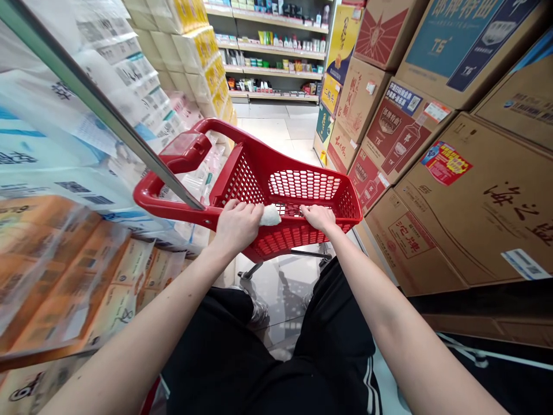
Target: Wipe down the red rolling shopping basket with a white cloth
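A red plastic shopping cart [276,236] stands sideways in front of me, its near rim under both hands. My left hand [237,225] is closed on that rim, with a white crumpled cloth [271,215] sticking out at its thumb side. Further right, my right hand [318,217] is wrapped over the same rim near the cart's right end. The cart's basket has a honeycomb of holes, and its handle [144,199] lies to the left. A metal pole [129,127] slants down to the cart's rim beside my left hand.
Cardboard cartons [488,196] are stacked high along the right. Plastic-wrapped paper packs [73,138] and orange packs [56,271] line the left. Shelves [276,49] with bottles and tubes stand at the aisle's far end, beyond the pale tiled floor [276,124].
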Motion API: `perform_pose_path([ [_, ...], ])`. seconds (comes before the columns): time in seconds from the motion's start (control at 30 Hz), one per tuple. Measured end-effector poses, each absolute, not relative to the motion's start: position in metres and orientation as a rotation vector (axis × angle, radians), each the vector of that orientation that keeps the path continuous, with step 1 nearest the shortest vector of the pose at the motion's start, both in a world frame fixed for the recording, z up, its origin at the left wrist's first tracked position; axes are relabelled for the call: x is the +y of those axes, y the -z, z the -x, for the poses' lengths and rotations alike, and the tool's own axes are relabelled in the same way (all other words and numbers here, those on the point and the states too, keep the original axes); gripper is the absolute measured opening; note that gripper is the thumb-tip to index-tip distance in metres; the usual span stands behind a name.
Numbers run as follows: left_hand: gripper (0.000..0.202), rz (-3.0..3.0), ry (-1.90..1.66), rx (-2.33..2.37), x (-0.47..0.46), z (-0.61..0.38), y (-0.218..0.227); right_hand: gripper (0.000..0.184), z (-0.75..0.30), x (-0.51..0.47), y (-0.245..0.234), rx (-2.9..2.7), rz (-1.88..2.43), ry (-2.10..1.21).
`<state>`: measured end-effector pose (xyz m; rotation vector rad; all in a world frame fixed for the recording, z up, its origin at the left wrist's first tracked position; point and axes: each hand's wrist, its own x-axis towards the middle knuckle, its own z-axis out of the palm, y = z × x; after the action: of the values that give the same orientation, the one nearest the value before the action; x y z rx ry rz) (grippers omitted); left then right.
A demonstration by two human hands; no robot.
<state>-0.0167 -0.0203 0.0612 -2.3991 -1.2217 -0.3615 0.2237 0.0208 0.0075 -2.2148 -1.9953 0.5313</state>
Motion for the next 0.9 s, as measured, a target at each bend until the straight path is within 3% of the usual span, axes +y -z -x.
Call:
perform_pose_path([
  [0.77,0.039,2.537,0.364,-1.025,-0.019,0.008,-0.045,0.068,-0.223,0.023,-0.007,-2.012,2.245,-0.532],
  [0.9,0.032,2.531,0.349,-1.057,-0.018,0.018,-0.048,0.067,-0.223,0.021,-0.009,-2.017,2.249,-0.533],
])
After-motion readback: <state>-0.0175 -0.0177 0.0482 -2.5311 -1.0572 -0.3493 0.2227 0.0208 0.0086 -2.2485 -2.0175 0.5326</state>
